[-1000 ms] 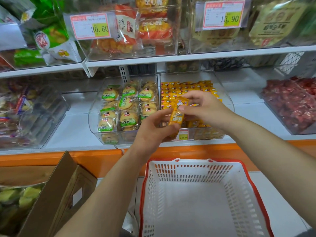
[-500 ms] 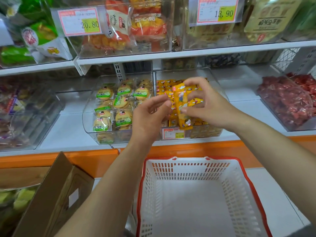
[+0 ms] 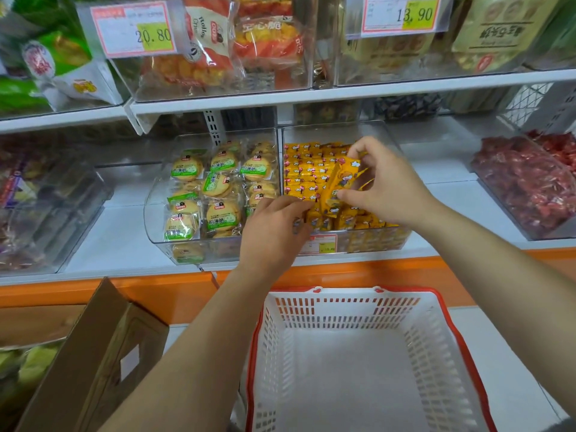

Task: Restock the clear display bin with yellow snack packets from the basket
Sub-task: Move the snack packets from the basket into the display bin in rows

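In the head view, the task looks close to finished. The basket (image 3: 343,313) stands below the shelf (image 3: 124,232) with its white floor bare as far as the camera sees; no packets show in it. The clear display bin (image 3: 330,132) on the shelf is already packed with yellow snack packets (image 3: 307,169), neat rows at the back and a looser heap toward the front wall. What seems left is to set down what the hands carry and to tidy the front rows.

The right hand (image 3: 389,182) hovers over the middle of the bin. Its thumb and fingers (image 3: 364,146) are closed in a pinch on the held packet (image 3: 341,182), which stands tilted, upper end toward the back of the bin; more yellow edges behind it suggest a second packet, though that is unclear.

The left hand (image 3: 274,232) is at the bin's front left corner, back of the hand to the camera. Its fingers (image 3: 290,204) curl down onto the front packets and touch them; whether they actually grip one is hidden.
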A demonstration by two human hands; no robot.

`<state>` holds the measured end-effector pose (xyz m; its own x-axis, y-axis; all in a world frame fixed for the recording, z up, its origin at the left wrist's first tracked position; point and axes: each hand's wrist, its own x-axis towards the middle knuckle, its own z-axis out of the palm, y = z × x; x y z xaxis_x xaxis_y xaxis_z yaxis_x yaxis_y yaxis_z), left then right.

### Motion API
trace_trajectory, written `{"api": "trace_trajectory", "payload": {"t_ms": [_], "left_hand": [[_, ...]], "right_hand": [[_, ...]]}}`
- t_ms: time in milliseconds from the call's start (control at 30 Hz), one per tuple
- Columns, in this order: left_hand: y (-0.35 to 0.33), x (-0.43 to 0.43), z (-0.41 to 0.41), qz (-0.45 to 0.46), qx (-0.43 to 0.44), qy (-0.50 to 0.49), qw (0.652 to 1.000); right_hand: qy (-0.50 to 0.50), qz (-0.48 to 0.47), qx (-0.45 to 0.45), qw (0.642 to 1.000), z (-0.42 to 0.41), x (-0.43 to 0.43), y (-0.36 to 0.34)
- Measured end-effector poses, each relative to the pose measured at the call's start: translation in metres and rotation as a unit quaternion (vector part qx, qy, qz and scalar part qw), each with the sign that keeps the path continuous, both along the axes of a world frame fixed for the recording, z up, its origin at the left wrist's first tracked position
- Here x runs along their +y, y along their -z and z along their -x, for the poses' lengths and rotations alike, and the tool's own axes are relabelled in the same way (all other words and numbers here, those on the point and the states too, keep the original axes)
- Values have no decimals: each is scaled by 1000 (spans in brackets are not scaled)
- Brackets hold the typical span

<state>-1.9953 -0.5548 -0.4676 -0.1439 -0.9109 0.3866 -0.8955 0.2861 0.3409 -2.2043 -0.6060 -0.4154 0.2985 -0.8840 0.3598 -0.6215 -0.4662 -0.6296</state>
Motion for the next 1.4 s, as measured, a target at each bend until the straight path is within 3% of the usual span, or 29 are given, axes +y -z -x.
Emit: {"api": "trace_trajectory", "payload": {"t_ms": [233, 433, 667, 800, 900, 1100, 1200, 1300, 1400], "left_hand": [[2, -4, 2, 6, 32, -15, 999], [-1, -6, 5, -1, 40, -26, 999], [-2, -9, 4, 0, 54, -18, 998], [-3, -10, 5, 1, 61, -11, 998], [-5, -12, 4, -3, 56, -11, 998], [-7, -10, 13, 24, 15, 1, 1000], [-15, -14, 17, -10, 25, 15, 1000], [-35, -45, 17, -126, -14, 10, 992], [-56, -87, 30, -209, 58, 39, 975]], "right_hand": [[10, 32, 213, 976, -10, 6, 10], [31, -5, 127, 991, -8, -1, 23], [33, 89, 150, 984, -5, 0, 36], [10, 22, 212, 977, -6, 0, 41], [-4, 22, 253, 967, -6, -5, 39], [-12, -41, 218, 975, 2, 3, 43], [-5, 10, 253, 967, 9, 19, 51], [0, 21, 267, 964, 8, 39, 67], [24, 18, 251, 968, 2, 50, 81]]}}
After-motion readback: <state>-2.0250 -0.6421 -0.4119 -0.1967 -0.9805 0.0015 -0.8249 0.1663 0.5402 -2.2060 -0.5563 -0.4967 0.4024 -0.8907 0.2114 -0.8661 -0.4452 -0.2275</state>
